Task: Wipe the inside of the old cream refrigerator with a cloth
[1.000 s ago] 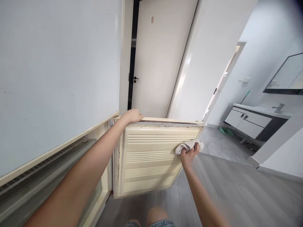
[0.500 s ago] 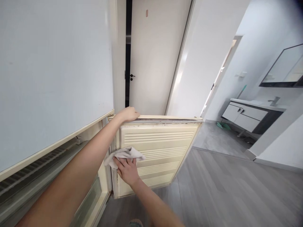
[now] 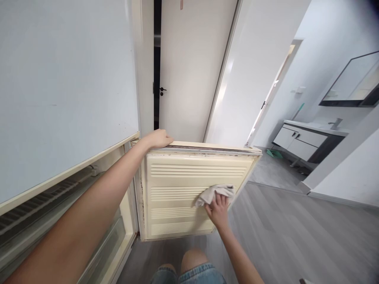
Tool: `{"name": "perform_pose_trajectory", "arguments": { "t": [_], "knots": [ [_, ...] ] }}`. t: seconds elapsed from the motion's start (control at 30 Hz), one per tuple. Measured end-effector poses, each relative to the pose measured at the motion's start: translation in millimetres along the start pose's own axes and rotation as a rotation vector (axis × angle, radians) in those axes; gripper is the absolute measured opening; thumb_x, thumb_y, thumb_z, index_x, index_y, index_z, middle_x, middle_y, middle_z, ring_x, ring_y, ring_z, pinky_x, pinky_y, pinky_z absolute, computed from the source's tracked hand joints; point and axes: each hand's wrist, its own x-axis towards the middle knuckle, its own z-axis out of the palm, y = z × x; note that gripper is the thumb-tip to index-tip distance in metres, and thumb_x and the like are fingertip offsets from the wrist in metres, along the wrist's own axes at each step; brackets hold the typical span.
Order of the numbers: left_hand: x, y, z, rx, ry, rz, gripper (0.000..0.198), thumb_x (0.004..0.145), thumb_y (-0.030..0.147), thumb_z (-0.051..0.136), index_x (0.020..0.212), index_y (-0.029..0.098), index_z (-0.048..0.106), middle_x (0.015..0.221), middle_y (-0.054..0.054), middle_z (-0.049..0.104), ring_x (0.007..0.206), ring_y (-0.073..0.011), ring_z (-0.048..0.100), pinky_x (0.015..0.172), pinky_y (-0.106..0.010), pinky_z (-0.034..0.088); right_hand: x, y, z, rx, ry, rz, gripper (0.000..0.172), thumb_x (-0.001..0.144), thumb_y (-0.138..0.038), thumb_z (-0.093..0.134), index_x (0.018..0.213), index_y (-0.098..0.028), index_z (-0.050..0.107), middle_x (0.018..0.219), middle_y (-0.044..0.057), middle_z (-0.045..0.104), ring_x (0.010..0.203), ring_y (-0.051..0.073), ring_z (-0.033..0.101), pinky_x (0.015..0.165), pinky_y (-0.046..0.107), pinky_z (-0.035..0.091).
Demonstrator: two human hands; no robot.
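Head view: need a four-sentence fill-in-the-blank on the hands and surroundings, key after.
The right hand holds a ____.
The left hand rests on the ____ edge of the fridge door.
The fridge door is not shut but ____.
The mirror hangs ____ the cabinet.

Missing words: cloth; top; open; above.

Cream rectangular plastic refrigerator door [image 3: 174,181]: inner face smooth between moulded horizontal ribs, low sheen; margins speckled dark and visibly less clean in finish. Off-white crumpled cloth [image 3: 213,192]: soft, matt, folded fabric. Pale grey-blue flat upper panel [image 3: 68,79]: smooth, satin, with minor surface marks. Translucent grey-green drawer front [image 3: 105,241]: smooth, apparently plastic. White flat room door [image 3: 189,71]: smooth, satin; its dark lever handle [image 3: 162,89] appears metal. Grey plank floor [image 3: 296,232]: wood-look grain, low sheen. Dark-edged rectangular mirror [image 3: 352,79]: glossy glass. Blue shorts [image 3: 203,274]: matt denim.
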Motion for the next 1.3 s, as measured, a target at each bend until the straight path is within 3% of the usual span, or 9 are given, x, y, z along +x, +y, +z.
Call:
{"name": "perform_pose_trajectory", "arguments": {
  "t": [0.13,0.23,0.43,0.6,0.87,1.0,1.1,1.23,1.3],
  "knots": [
    [1,0,-0.2,-0.003,0.005,-0.005,0.039,0.074,0.042,0.045,0.045,0.024,0.029,0.050,0.001,0.032,0.049,-0.0151,0.031,0.052,-0.034,0.025,-12,50,-4,0.026,0.106,0.207,0.047,0.090,-0.034,0.048,0.131,-0.011,0.043,0.134,0.024,0.043,0.132,0.036,0.033,0.100,0.056,0.036],
    [3,-2,0.8,-0.002,0.007,-0.003,0.039,0.074,0.042,0.045,0.044,0.024,0.030,0.051,0.001,0.033,0.049,-0.0150,0.032,0.053,-0.034,0.026,3,65,-7,0.110,0.119,0.256,0.049,0.090,-0.034,0.048,0.135,-0.016,0.040,0.142,0.021,0.037,0.136,0.034,0.031,0.104,0.052,0.036],
    [3,-2,1.7,0.012,0.011,-0.007,0.037,0.075,0.043,0.044,0.044,0.024,0.040,0.052,-0.001,0.039,0.049,-0.0155,0.036,0.053,-0.034,0.028,70,61,-18,0.027,0.215,0.293,0.046,0.090,-0.042,0.046,0.128,-0.016,0.045,0.146,0.023,0.030,0.139,0.035,0.025,0.104,0.057,0.033],
    [1,0,0.9,0.037,0.008,-0.008,0.037,0.076,0.043,0.041,0.051,0.021,0.057,0.054,-0.003,0.044,0.049,-0.0161,0.036,0.052,-0.034,0.027,115,61,-32,-0.017,0.404,0.242,0.048,0.086,-0.040,0.053,0.128,-0.017,0.046,0.142,0.021,0.038,0.133,0.034,0.034,0.102,0.060,0.033],
    [-4,5,-0.7,0.069,-0.003,-0.023,0.045,0.077,0.042,0.039,0.079,0.012,0.072,0.068,-0.009,0.061,0.051,-0.0158,0.042,0.051,-0.033,0.029,141,52,-46,-0.027,0.465,0.242,0.045,0.086,-0.037,0.051,0.127,-0.017,0.050,0.136,0.017,0.047,0.129,0.033,0.037,0.103,0.059,0.032],
    [-4,5,-0.6,0.088,-0.005,-0.020,0.049,0.078,0.041,0.038,0.089,0.008,0.073,0.080,-0.013,0.068,0.055,-0.0172,0.047,0.051,-0.033,0.029,123,25,-21,0.016,0.365,0.240,0.051,0.088,-0.041,0.046,0.133,-0.015,0.045,0.138,0.021,0.043,0.136,0.038,0.027,0.102,0.065,0.027],
    [-3,3,0.3,0.101,-0.001,-0.012,0.050,0.078,0.041,0.037,0.090,0.009,0.073,0.083,-0.014,0.070,0.058,-0.0180,0.049,0.052,-0.033,0.030,97,-15,4,0.044,0.253,0.182,0.047,0.090,-0.040,0.042,0.128,-0.015,0.052,0.136,0.021,0.045,0.138,0.041,0.020,0.100,0.069,0.023],
    [-2,2,0.4,0.111,0.004,-0.003,0.049,0.079,0.043,0.037,0.086,0.012,0.074,0.080,-0.012,0.069,0.061,-0.0180,0.051,0.053,-0.032,0.030,66,-102,24,0.146,-0.043,0.024,0.037,0.091,-0.034,0.042,0.119,-0.023,0.064,0.117,0.015,0.061,0.119,0.039,0.042,0.095,0.065,0.027],
    [-3,2,0.0,0.111,0.006,-0.003,0.049,0.079,0.044,0.037,0.084,0.013,0.073,0.077,-0.010,0.068,0.061,-0.0176,0.051,0.054,-0.031,0.031,60,-149,27,0.292,-0.248,-0.118,0.041,0.094,-0.031,0.039,0.132,-0.032,0.054,0.111,0.007,0.066,0.102,0.030,0.052,0.091,0.054,0.033]
  ]
}}
